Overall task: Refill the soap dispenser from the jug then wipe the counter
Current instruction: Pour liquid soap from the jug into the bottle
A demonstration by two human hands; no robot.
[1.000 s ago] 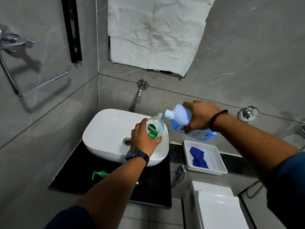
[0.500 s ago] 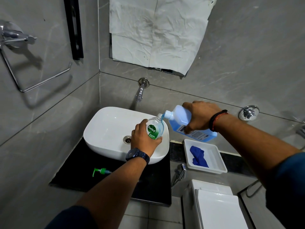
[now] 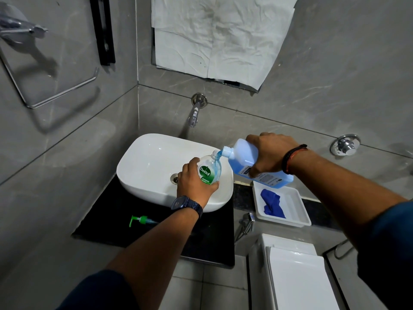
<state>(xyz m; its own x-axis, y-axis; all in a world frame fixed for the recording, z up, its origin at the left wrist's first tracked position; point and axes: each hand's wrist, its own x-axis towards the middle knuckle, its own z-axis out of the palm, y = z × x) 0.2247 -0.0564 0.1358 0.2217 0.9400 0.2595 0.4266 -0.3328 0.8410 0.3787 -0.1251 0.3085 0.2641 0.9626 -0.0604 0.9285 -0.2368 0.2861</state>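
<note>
Left hand (image 3: 194, 182) wrapped round clear soap dispenser (image 3: 210, 170), held over right side of basin (image 3: 152, 162); right hand (image 3: 270, 153) grips blue jug (image 3: 245, 162), tipped, spout at dispenser's open neck, blue liquid running in; green pump (image 3: 140, 220) lies on black counter (image 3: 107, 222) in front of basin; blue cloth (image 3: 271, 203) in white tray (image 3: 292, 209) right of basin

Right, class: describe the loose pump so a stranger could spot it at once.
Find the white basin. On the black counter in front of it lies the pump, on its side. It is the only green thing resting on that counter.
</note>
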